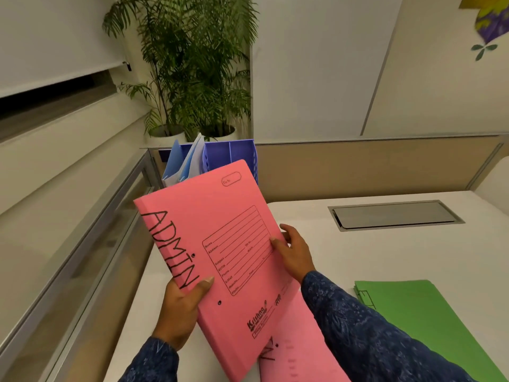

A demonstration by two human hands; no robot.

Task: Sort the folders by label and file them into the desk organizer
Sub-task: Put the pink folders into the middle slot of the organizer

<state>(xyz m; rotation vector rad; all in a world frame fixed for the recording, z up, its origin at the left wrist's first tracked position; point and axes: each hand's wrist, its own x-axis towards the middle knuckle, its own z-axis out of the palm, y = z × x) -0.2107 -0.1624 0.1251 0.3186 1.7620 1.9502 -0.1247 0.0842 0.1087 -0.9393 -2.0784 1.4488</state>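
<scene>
A pink folder (220,244) with "ADMIN" handwritten along its spine edge is lifted above the desk, tilted toward the back. My left hand (181,307) grips its near left edge, thumb on the cover. My right hand (294,252) holds its right edge, thumb on the front and fingers behind. Another pink folder (297,351) lies on the desk beneath it. The blue desk organizer (228,158) stands at the back left corner, with light blue folders (181,161) in its left slot. A green folder stack (424,318) lies at the right.
The white desk (358,257) has a grey cable hatch (394,215) at the back right. Beige partition panels (371,166) close off the back, a glass partition (91,244) the left. Potted palms (192,78) stand behind the organizer.
</scene>
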